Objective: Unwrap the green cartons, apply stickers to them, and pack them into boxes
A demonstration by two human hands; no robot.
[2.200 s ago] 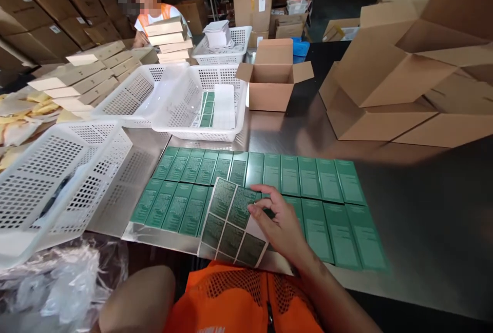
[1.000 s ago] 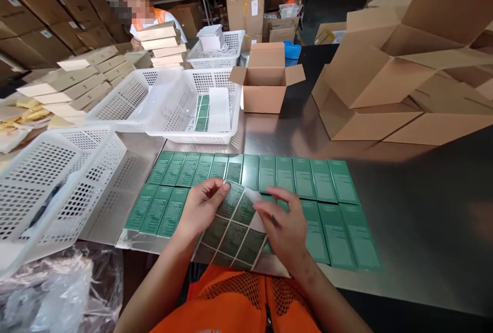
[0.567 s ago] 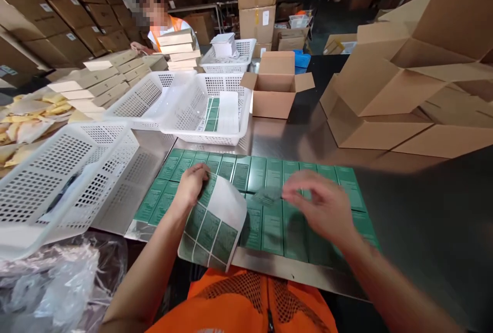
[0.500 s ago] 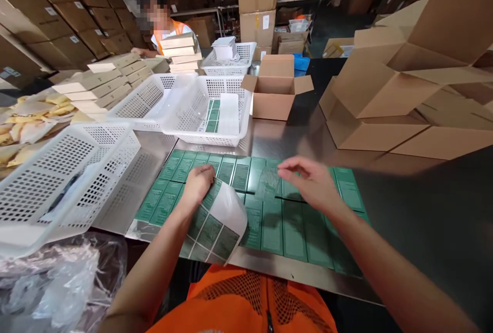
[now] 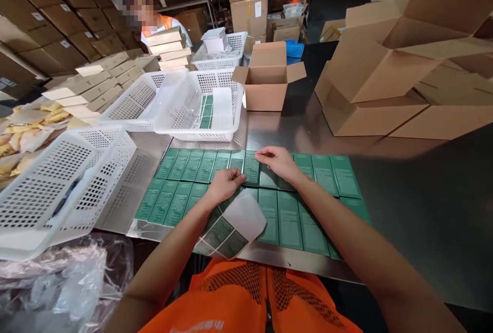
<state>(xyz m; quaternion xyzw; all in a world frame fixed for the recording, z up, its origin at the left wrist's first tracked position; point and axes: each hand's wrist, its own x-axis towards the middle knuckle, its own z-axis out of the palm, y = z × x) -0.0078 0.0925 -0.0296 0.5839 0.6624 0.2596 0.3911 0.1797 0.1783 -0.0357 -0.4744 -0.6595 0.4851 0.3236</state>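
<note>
While the right hand, at mid-frame, is drawn narrow and seems to pinch the upper right edge of a clear label, the left hand holds the label sheet, its fingertips at that label's lower left. Half a second ago the label hung tilted in the air from the right hand; now it appears to lie along a box in the far row, a hand on either side of it. That seems to carry the run of dark-printed green boxes one box further right; those beyond look plainer. A white patch shows on the curled sheet, which slants over the near row and past the worktop's front edge, at lower centre. Outward, the worktop gives sideways room at right of frame, below the brown cartons. At upper centre, the white basket and the open carton bound the far side, with a metal strip between them and the boxes. The left basket limits reach at the left.
</note>
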